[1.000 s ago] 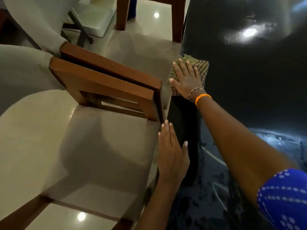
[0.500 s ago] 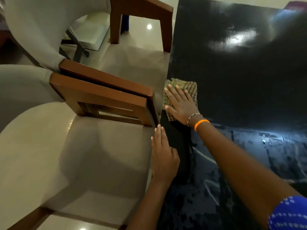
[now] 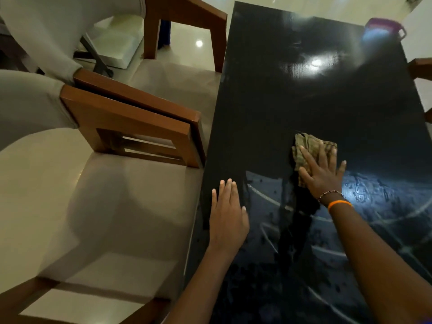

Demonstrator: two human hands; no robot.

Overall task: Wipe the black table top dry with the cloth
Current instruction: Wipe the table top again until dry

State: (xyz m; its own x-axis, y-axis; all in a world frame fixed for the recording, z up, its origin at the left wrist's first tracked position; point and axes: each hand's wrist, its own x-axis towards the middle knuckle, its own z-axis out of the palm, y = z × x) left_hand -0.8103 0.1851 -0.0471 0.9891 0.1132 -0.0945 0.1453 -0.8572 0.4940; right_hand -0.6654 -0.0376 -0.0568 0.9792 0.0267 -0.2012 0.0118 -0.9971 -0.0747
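Head view: two wooden chairs (image 3: 131,122) with pale cushions stand pushed against the left edge of the black counter (image 3: 315,94), and a purple tub (image 3: 383,28) sits past its far right corner. Another chair's arm (image 3: 420,66) shows at the right edge.

The cloth (image 3: 308,150), a crumpled checked rag, lies near the middle of the counter, its longer side running near to far. The right hand (image 3: 323,174) presses it flat, fingers straight and spread apart. The left hand (image 3: 228,218) rests flat by the near left edge, fingers straight and close together, holding nothing.

The counter's long axis runs away from the camera. Wet streaks and droplets cover the near part; the far part looks matte, with open surface beyond the cloth and to its right.
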